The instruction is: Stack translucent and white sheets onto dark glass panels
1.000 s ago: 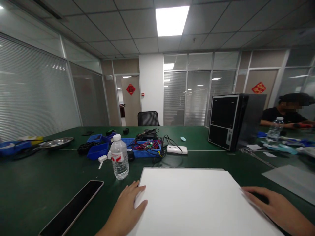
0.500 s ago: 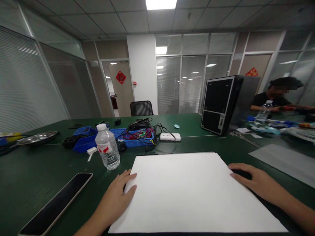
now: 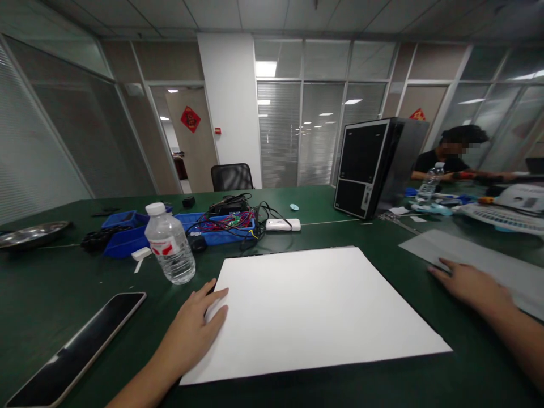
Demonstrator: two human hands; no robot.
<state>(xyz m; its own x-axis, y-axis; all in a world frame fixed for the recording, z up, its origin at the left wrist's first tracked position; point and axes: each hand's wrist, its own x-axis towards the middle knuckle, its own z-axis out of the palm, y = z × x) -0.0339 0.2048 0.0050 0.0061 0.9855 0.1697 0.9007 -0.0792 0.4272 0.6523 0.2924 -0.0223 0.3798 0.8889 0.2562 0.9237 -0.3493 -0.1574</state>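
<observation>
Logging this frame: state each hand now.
Left hand: open, flat on the white board's edge.
Right hand: open, resting on the grey sheet.

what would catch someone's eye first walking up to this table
The white board lies flat mid-table, the left hand resting on its near left edge. The right hand lies on a grey sheet to the right. A black computer case stands behind; a bottle and phone sit at left.

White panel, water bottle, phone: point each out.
white panel [image 3: 314, 309], head view, middle of its top face
water bottle [image 3: 170, 249], head view, on its label
phone [image 3: 79, 348], head view, middle of its dark screen
</observation>
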